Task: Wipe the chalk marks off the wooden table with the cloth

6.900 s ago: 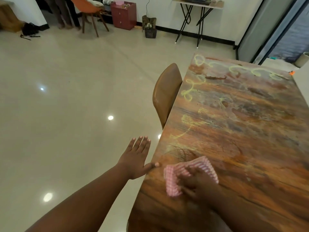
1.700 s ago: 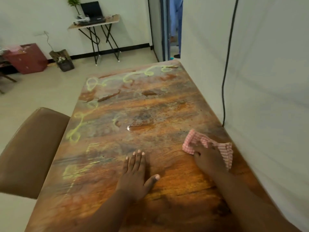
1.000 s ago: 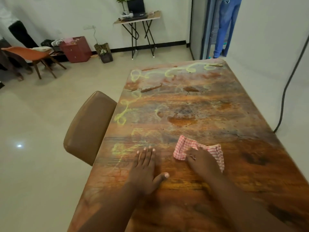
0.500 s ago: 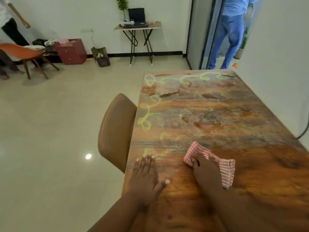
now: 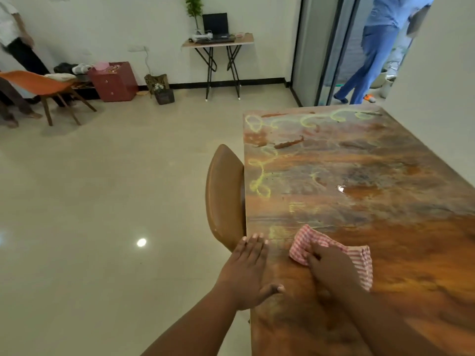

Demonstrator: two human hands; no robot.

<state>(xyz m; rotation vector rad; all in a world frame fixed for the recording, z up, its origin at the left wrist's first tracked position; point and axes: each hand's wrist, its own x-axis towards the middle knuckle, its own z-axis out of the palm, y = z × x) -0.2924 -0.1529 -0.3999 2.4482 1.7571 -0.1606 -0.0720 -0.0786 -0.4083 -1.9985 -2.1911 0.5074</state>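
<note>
A wooden table (image 5: 385, 227) fills the right side of the head view. Yellow-green chalk marks (image 5: 259, 181) loop along its left edge and across its far end, with faint smears near the cloth. My right hand (image 5: 331, 268) presses a red-and-white checked cloth (image 5: 359, 258) flat on the tabletop near the left edge. My left hand (image 5: 246, 273) lies flat, fingers together, on the table's left edge, beside the cloth.
A brown chair (image 5: 223, 196) stands tucked against the table's left edge. A small wet spot (image 5: 341, 188) glints mid-table. A white wall runs along the table's right side. A person in blue (image 5: 372, 47) stands in the doorway beyond. Orange chair (image 5: 43, 86) and red cabinet (image 5: 113, 80) stand far left.
My right hand has slid the cloth leftward from the wall side toward the table's left edge. My left hand has shifted left onto the edge. The view has turned left.
</note>
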